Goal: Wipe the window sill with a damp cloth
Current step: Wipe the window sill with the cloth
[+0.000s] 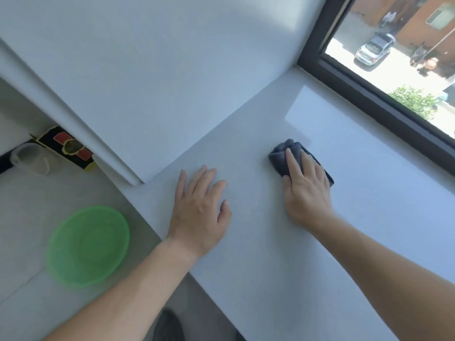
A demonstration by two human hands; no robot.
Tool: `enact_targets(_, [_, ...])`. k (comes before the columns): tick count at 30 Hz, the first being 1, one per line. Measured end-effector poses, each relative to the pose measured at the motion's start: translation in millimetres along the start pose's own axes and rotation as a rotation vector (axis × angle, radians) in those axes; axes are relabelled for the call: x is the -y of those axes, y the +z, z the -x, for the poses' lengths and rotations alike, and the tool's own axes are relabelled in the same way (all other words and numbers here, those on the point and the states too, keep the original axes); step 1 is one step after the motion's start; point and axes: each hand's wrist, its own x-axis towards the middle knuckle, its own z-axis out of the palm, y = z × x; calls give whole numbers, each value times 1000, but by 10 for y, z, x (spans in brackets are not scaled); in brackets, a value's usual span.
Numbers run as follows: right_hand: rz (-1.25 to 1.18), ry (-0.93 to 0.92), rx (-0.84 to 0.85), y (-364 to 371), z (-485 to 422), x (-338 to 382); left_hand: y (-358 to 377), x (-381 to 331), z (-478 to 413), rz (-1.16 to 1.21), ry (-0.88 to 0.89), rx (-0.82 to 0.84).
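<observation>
The wide white window sill (258,242) runs from the lower middle toward the dark window frame (369,94) at the upper right. A dark grey cloth (280,156) lies bunched on the sill. My right hand (306,190) presses flat on top of it, fingers pointing away from me, so most of the cloth is hidden under the palm. My left hand (200,210) rests flat on the bare sill to the left of the cloth, fingers spread, holding nothing.
A white wall reveal (147,82) borders the sill on the left. Down on the floor at the left stand a green plastic basin (88,244), a clear plastic container (29,156) and a black, red and yellow box (66,146). Through the glass a street with a parked car (374,48) shows.
</observation>
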Motion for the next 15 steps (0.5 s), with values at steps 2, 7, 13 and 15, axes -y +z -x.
enact_targets(2, [42,-235,76,-14,234,-52,30,-108,182,-50,-98,-1])
enact_targets(7, [69,-479,157,-206,-337,-289,149,-265,445,-132,-270,8])
enact_targets(13, [-26,-210,73,69,-879,493,171,-283,400,-144,-290,-1])
enact_targets(15, [-20,-543,150,144,-564,668,159,-299,408,-104,-317,-32])
